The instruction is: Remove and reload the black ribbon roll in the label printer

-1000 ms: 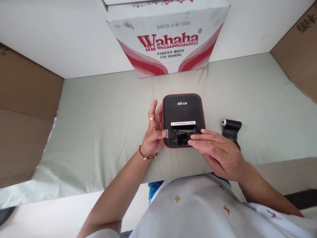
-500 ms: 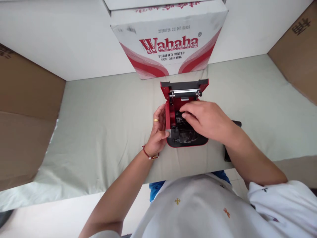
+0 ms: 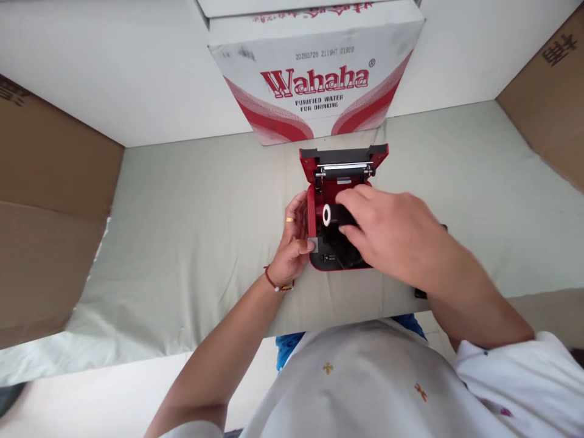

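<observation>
A small red and black printer [image 3: 314, 210] sits on the cloth-covered table [image 3: 191, 213] with its lid [image 3: 343, 159] swung up and back. My left hand [image 3: 292, 246], wearing a ring and a red bracelet, grips the printer's left side with its thumb on the grey latch. My right hand [image 3: 387, 234] is closed round a black roll with a white core [image 3: 329, 215], held over the open bay. Most of the bay is hidden under that hand.
A white and red Wahaha water carton [image 3: 314, 67] stands just behind the printer. Brown cardboard walls [image 3: 50, 201] rise at the left and at the right [image 3: 547, 91]. A dark object [image 3: 420, 294] lies partly hidden beneath my right forearm.
The printer's lid went from closed to open. My right hand moved from the front of the printer into the bay and now holds a black roll above it.
</observation>
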`<act>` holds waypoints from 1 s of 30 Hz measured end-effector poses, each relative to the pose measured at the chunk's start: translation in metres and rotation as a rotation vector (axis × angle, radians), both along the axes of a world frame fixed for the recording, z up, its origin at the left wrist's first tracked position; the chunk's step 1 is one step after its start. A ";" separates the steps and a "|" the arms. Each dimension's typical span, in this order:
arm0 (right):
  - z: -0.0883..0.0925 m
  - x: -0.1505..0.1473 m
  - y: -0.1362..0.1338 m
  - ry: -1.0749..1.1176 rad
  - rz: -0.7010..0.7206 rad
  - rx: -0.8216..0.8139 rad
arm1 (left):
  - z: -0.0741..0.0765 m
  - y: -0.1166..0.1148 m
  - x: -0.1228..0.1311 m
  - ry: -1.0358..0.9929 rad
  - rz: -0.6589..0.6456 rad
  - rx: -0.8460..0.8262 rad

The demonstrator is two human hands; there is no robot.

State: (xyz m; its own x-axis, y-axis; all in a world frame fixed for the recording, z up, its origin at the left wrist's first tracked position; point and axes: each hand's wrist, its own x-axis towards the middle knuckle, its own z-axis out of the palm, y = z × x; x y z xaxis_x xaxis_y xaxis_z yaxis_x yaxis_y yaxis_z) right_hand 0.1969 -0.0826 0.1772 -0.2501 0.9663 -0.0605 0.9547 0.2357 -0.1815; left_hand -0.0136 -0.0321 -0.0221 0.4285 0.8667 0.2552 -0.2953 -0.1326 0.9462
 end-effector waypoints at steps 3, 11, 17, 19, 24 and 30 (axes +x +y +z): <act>0.012 0.044 -0.033 0.299 0.040 0.128 | -0.001 0.001 0.000 -0.011 -0.010 -0.018; -0.057 0.117 -0.060 0.319 -0.156 -0.115 | -0.003 0.003 -0.004 -0.044 -0.049 -0.060; -0.088 0.132 -0.066 0.183 -0.369 -0.046 | 0.002 -0.001 0.000 -0.148 -0.023 -0.175; -0.095 0.147 -0.069 0.094 -0.376 -0.060 | 0.003 -0.001 0.000 -0.153 -0.023 -0.183; -0.116 0.163 -0.066 0.024 -0.404 -0.141 | 0.004 0.000 0.001 -0.167 -0.031 -0.200; -0.099 0.157 -0.078 0.013 -0.325 0.008 | 0.005 -0.001 0.000 -0.157 -0.041 -0.194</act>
State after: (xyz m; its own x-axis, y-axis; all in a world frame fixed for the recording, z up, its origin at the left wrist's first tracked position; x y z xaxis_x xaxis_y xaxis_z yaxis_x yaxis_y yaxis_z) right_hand 0.3535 -0.1607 0.0779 0.0710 0.9961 -0.0518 0.9779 -0.0797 -0.1935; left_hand -0.0133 -0.0327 -0.0172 0.4328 0.8886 0.1520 -0.4420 0.0622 0.8949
